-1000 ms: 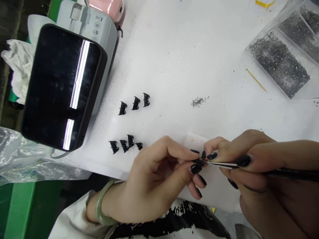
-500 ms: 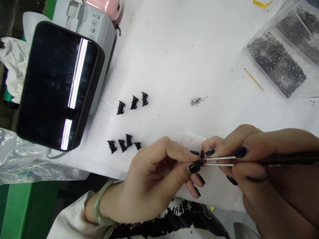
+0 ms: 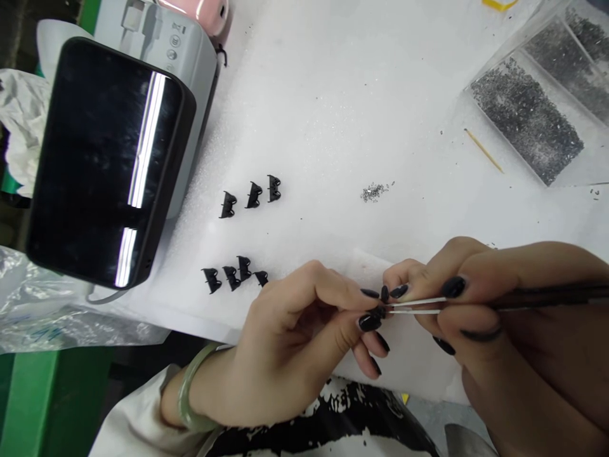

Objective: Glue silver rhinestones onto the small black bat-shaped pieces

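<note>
Low in the frame's centre, our left hand (image 3: 290, 343) pinches a small black plastic clip (image 3: 379, 311) between thumb and forefinger. Our right hand (image 3: 480, 304) grips slim silver metal tweezers (image 3: 419, 306), tips slightly parted at the clip. Seven matching clips (image 3: 238, 235) lie left of centre on the white foam mat (image 3: 333, 95).

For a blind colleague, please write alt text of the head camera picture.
The left hand pinches a small black part while the right hand holds tweezers to it. Seven black clips lie on the white table beside a dark screen.
</note>
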A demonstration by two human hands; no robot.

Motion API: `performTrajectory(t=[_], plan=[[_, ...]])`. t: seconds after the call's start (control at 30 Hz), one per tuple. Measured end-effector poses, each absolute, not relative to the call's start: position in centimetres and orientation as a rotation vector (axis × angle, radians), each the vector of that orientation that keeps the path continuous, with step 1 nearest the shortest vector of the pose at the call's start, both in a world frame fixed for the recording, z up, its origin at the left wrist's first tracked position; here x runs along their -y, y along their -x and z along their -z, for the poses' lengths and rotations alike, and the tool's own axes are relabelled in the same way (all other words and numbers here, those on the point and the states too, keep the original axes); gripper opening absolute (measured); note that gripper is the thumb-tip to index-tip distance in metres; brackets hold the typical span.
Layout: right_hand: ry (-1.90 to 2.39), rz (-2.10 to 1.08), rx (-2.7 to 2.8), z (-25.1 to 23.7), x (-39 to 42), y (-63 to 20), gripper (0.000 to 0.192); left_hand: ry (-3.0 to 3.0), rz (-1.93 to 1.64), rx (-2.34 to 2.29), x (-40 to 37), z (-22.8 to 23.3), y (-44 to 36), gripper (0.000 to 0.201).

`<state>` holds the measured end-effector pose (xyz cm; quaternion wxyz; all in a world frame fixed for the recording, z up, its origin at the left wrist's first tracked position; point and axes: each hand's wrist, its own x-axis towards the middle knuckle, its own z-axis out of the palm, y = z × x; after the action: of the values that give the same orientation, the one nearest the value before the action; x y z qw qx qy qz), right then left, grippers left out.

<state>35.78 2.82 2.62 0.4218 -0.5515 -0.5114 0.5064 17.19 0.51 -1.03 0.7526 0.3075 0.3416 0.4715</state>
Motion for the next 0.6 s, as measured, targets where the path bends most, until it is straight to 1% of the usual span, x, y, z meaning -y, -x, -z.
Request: performTrajectory(t=[0.27,0.43,0.6], plan=[[1.348,-1.330,1.214,-2.5,-3.2,-35.6,0.019,-0.632,-1.029,-0.766,-0.6,0.8,-17.4,0.027],[1.367,-1.424,1.148,-2.9,-4.2,-35.2,0.030,-0.642,-1.047,-0.751,-0.7,0.9,-17.4,0.026],[1.408,-1.395,1.151,-3.0,-4.7,-35.0,0.039,-0.663,-1.066,-0.747,-0.8,1.0,-17.5,0.025]])
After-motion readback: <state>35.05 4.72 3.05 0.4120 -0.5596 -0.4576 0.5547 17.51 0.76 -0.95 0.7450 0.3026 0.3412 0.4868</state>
